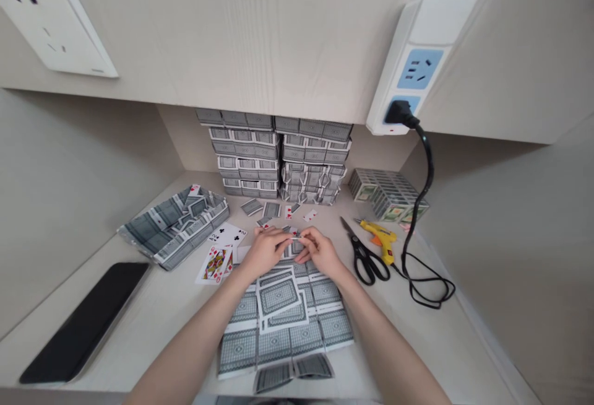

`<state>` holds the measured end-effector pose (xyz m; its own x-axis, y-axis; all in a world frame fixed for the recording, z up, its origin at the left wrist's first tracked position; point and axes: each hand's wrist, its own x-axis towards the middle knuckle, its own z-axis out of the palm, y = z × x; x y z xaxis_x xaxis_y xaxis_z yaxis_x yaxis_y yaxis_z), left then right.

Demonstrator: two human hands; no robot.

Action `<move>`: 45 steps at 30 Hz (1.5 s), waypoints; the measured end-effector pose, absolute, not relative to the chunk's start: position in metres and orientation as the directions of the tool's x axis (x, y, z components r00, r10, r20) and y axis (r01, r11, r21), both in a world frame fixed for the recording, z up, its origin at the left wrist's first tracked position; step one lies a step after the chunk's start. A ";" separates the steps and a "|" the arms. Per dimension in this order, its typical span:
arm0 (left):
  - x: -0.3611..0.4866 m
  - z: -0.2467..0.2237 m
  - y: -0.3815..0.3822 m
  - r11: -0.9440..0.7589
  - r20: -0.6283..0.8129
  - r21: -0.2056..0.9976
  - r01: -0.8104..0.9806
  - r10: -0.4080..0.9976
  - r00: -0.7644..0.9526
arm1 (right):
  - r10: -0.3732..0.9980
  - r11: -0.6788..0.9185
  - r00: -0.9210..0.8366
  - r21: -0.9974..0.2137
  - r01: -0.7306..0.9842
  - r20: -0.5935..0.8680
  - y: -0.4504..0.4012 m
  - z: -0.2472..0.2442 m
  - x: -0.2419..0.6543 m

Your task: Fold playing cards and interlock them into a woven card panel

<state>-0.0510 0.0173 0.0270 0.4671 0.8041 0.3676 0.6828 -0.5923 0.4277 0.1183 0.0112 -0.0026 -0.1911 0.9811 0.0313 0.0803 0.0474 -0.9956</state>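
Note:
My left hand (265,251) and my right hand (323,252) meet above the far part of a panel of joined playing cards (237,350). Pinched between their fingertips is a small playing card (296,238), seen nearly edge-on; part of it is hidden by the fingers. Loose larger cards (279,295) lie overlapping, backs up, on the panel below my wrists. Two flaps of cards (273,376) stick out at the panel's near edge. Left of my left hand lie face-up cards, among them a queen of diamonds (216,264) and a two of clubs (228,233).
Right of the panel are black-handled scissors (364,259) and a yellow glue gun (381,238), its cord looping there. A card-built tray (185,245) and a black phone-like slab (88,321) lie left. Stacked card boxes (250,166) stand behind; a power strip (417,52) hangs overhead.

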 end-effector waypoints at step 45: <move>-0.075 0.047 0.014 -0.331 0.131 0.243 0.912 0.943 0.307 | 0.976 0.142 0.022 -0.717 0.683 0.215 0.010 -0.003 0.137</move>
